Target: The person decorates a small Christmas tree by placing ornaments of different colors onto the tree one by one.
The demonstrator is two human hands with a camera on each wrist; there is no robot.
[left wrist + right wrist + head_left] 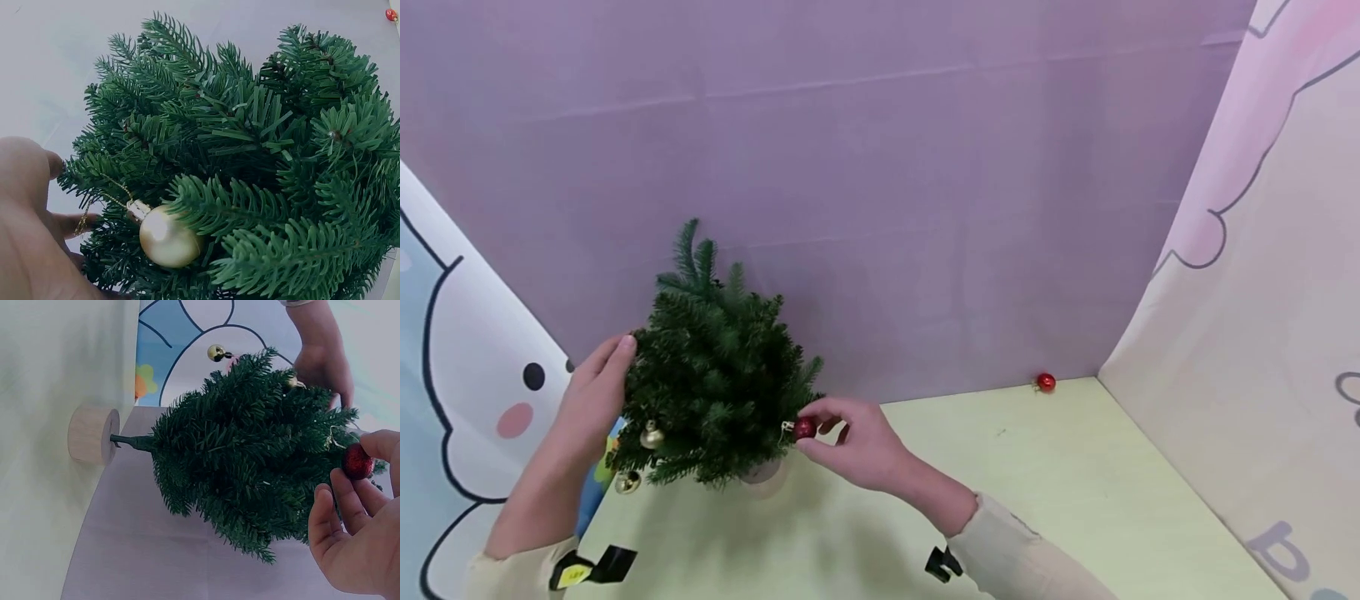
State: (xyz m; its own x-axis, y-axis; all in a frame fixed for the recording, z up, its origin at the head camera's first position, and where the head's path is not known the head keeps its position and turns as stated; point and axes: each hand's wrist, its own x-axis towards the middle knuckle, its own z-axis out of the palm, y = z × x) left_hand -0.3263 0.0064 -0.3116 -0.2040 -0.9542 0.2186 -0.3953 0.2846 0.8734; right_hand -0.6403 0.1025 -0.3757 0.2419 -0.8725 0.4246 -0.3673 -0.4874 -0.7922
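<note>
A small artificial Christmas tree stands on a round wooden base at the left of the table. My right hand pinches a red Christmas ball by thumb and fingers at the tree's right side. The ball's gold cap and cord point toward the branches. At the other side, my left hand touches the outer branches, its fingers partly hidden by needles. One gold ball hangs among the branches beside this hand. Another gold ball hangs low on the left.
A second red ball lies at the table's back edge, to the right. Behind the pale table rises a purple cloth backdrop. Printed cartoon panels flank it, left and right.
</note>
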